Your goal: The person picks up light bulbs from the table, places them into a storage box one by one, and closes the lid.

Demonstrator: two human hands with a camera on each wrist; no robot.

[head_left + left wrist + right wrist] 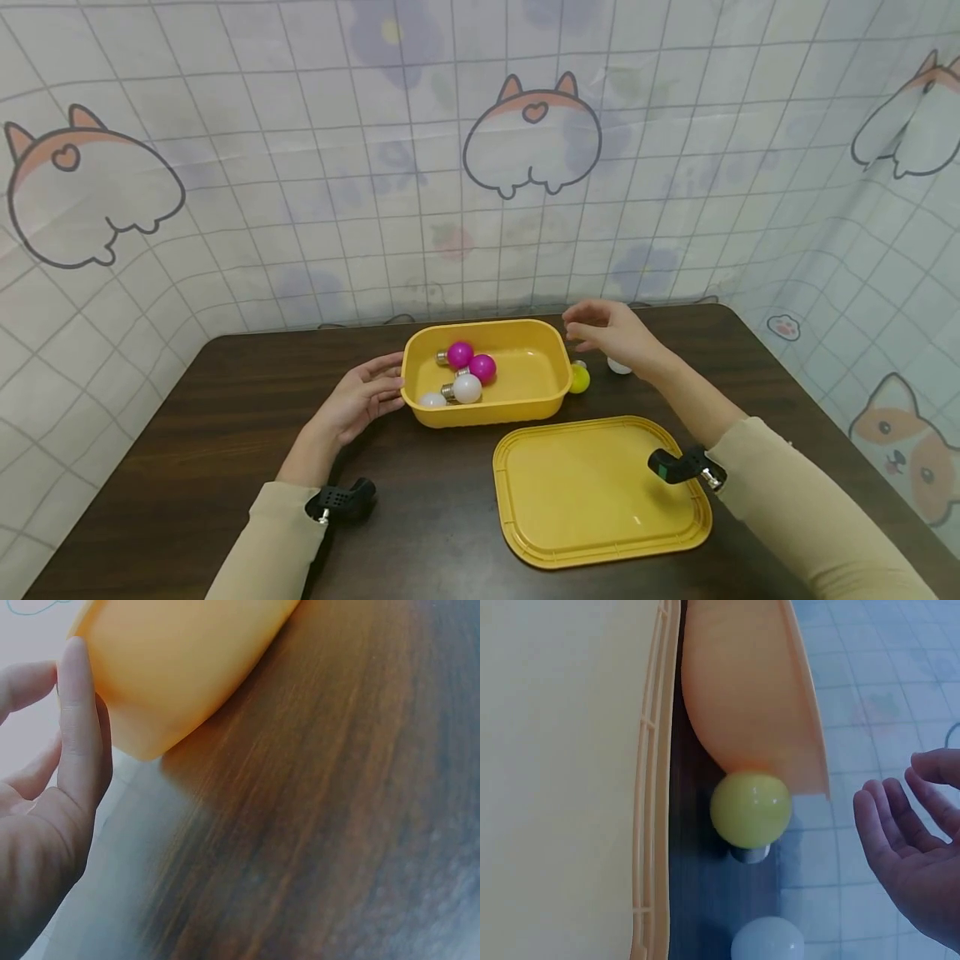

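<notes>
A yellow plastic box (528, 411) stands on the table, holding two magenta light bulbs (461, 355) and two white light bulbs (467, 388). My left hand (358, 402) touches the left end of the box with fairly straight fingers; in the left wrist view its fingertips meet the box wall (180, 667). To the right of the box, my right hand (617, 336) hovers with loosely bent fingers and nothing in them. Below that hand, a yellow-green light bulb (751, 810) lies against the right end of the box. Another white bulb (768, 943) is beside it, partly hidden by my wrist in the head view.
A flat yellow lid (592, 492) lies on the dark wooden table (420, 517) in front of the box, under my right forearm. Behind the table hangs a white gridded cloth (337, 208) with cartoon prints, which also covers the sides.
</notes>
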